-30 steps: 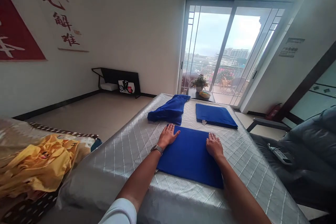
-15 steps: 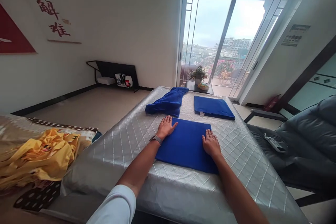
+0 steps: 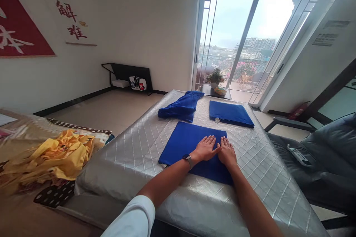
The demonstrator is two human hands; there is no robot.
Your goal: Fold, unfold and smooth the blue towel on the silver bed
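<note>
A blue folded cloth (image 3: 178, 144) lies flat on the silver quilted cover (image 3: 133, 152) in front of me. My left hand (image 3: 206, 149) rests flat on its right half, fingers stretched out, a watch on the wrist. Right beside it, my right hand (image 3: 226, 151) lies flat on the cloth's right edge, fingers extended. The two hands touch or nearly touch. Beyond them are a crumpled blue cloth (image 3: 182, 106) on the left and another neatly folded blue cloth (image 3: 230, 113) with a white tag on the right.
Yellow fabric (image 3: 69, 155) is heaped on the left. A dark armchair (image 3: 328, 155) with a remote-like device (image 3: 299, 156) stands on the right. Past the far edge are a potted plant (image 3: 215, 77) and a sliding glass door (image 3: 230, 37). A black bench (image 3: 130, 74) sits by the wall.
My left hand has slid right across the folded cloth, from its left edge to beside my right hand. The right hand stays at the right edge. The view has turned slightly left.
</note>
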